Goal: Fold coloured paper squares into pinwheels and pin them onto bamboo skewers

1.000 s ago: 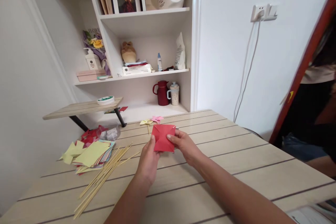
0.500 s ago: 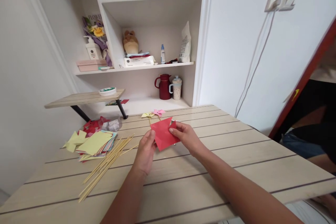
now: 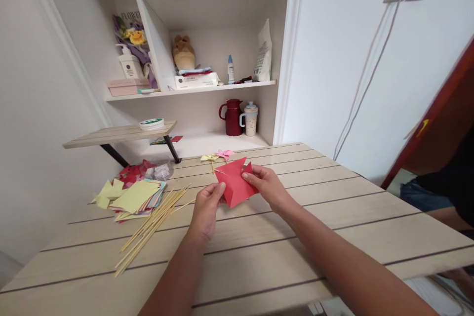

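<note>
A square sheet of red paper (image 3: pixel 234 185), with slits running in from its corners, is held above the table between my two hands. My left hand (image 3: pixel 208 206) pinches the lower left edge, thumb on top and fingers behind. On the right side, my right hand (image 3: pixel 264 183) grips the sheet near a cut corner, its thumb lying on the paper. A small pale bit shows in the gap at that corner; I cannot make out what it is. Just beyond the sheet lie a yellow paper pinwheel (image 3: pixel 209 157) and a pink paper pinwheel (image 3: pixel 224 154) on sticks.
Thin wooden sticks (image 3: pixel 153 229) lie left of my hands, beside a stack of coloured paper (image 3: pixel 137 197). Behind are a clear container (image 3: pixel 160 172) and a small raised stand (image 3: pixel 118 136). A red jug (image 3: pixel 233 117) and a cup (image 3: pixel 251 119) stand in the shelf. A person sits at far right.
The red paper has turned slightly and tipped, so its left slit now shows more openly. Both hands keep their hold, and the view has shifted a little.
</note>
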Action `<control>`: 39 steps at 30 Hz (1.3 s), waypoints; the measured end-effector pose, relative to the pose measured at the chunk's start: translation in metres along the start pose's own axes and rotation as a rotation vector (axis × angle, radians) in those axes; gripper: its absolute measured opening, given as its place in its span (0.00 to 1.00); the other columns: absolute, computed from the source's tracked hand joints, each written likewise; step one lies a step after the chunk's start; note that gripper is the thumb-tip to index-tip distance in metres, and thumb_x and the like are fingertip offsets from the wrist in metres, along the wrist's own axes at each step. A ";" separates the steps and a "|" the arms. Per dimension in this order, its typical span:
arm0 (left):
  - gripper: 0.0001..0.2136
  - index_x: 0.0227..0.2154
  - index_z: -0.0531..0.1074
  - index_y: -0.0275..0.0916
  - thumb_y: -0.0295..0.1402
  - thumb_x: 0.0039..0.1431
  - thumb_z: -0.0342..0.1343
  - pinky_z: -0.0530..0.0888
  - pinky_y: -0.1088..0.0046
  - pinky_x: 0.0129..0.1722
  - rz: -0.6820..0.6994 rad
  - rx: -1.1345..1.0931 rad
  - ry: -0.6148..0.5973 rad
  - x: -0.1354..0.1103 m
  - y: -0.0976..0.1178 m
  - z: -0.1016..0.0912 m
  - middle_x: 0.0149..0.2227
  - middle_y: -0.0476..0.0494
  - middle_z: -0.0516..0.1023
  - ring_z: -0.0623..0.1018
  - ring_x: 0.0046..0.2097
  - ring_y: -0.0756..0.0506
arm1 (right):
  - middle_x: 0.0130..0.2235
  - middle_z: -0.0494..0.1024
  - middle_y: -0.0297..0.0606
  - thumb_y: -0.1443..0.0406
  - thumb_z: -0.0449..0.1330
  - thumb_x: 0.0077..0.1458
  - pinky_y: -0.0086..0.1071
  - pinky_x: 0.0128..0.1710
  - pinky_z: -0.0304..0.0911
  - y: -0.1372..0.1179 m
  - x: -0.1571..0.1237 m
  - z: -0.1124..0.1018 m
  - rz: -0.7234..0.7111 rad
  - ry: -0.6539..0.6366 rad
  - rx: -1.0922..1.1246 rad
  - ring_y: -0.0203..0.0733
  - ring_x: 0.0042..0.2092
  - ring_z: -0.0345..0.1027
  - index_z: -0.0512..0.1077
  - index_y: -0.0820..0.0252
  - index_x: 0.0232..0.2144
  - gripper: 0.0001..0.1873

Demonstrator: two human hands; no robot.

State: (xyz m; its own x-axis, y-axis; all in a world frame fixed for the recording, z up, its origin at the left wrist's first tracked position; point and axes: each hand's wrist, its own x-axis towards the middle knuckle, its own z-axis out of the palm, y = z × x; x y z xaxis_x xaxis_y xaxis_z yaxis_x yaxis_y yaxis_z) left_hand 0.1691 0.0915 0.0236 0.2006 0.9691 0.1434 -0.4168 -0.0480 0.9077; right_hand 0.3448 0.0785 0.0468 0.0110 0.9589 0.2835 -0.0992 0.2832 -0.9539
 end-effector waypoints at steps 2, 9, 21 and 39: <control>0.13 0.31 0.80 0.35 0.41 0.48 0.69 0.71 0.75 0.36 0.002 -0.010 0.008 0.001 -0.001 0.000 0.31 0.44 0.81 0.76 0.32 0.50 | 0.32 0.78 0.34 0.56 0.65 0.51 0.33 0.35 0.62 0.000 0.000 0.000 0.005 0.004 0.005 0.40 0.32 0.67 0.77 0.60 0.34 0.14; 0.13 0.31 0.80 0.35 0.42 0.51 0.67 0.72 0.75 0.36 0.027 -0.024 0.003 0.001 -0.003 -0.001 0.31 0.43 0.81 0.76 0.32 0.50 | 0.32 0.78 0.35 0.55 0.65 0.52 0.33 0.34 0.62 -0.001 0.000 0.000 0.022 -0.003 0.010 0.41 0.33 0.68 0.78 0.59 0.35 0.14; 0.14 0.31 0.79 0.34 0.43 0.51 0.67 0.70 0.73 0.35 0.026 -0.015 -0.004 -0.004 -0.002 0.004 0.31 0.42 0.81 0.75 0.31 0.48 | 0.32 0.78 0.35 0.51 0.63 0.54 0.33 0.34 0.61 0.003 0.004 -0.004 -0.020 0.013 -0.045 0.40 0.32 0.67 0.77 0.60 0.35 0.17; 0.15 0.30 0.79 0.35 0.44 0.51 0.66 0.69 0.73 0.34 0.070 0.038 0.029 -0.004 -0.004 0.002 0.29 0.44 0.80 0.72 0.30 0.50 | 0.33 0.80 0.37 0.51 0.63 0.54 0.33 0.35 0.63 -0.005 0.003 -0.003 -0.037 0.075 0.026 0.41 0.33 0.69 0.77 0.59 0.34 0.18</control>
State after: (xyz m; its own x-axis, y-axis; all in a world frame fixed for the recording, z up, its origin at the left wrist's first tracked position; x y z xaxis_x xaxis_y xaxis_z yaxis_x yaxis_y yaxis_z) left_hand 0.1720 0.0869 0.0202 0.1463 0.9696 0.1960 -0.3946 -0.1245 0.9104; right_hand 0.3487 0.0797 0.0517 0.0893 0.9468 0.3092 -0.1235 0.3186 -0.9398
